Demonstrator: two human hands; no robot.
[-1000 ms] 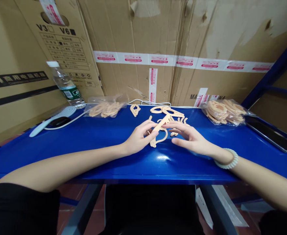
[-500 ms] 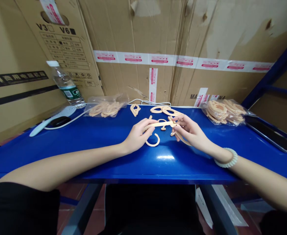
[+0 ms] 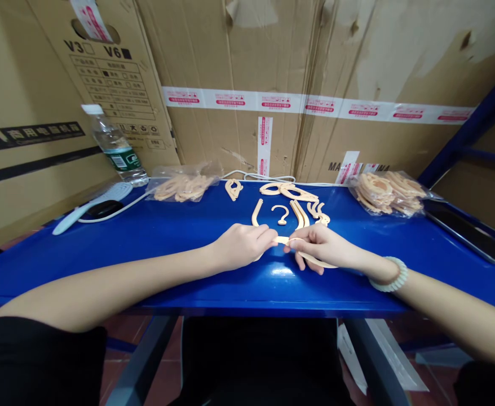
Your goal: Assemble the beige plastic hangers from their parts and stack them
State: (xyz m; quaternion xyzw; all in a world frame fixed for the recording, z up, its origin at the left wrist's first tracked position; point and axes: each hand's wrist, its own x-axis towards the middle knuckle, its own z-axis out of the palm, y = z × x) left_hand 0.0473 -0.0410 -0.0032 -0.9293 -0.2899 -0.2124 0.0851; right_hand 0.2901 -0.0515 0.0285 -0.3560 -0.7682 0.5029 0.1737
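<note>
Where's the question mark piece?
Mid-picture in the head view, the question mark piece lies on the blue table, between one curved strip at left and two strips at right.

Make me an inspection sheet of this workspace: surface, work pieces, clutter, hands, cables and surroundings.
Surface: blue table, glossy, light reflected near the front edge.
Work pieces: pale piece between the hands; a hook and curved pieces loose beyond it; looped pieces farther back; more in the left bag and right bag.
Clutter: bottle, pale blue brush and black object at left; dark flat device at right.
Left hand: fingers closed on the pale piece.
Right hand: pinching its other end; a pale strip shows below, joined or separate unclear; bracelet on wrist.
Cables: white cable along the back; ends not seen.
Surroundings: cardboard behind, blue frame right.
</note>
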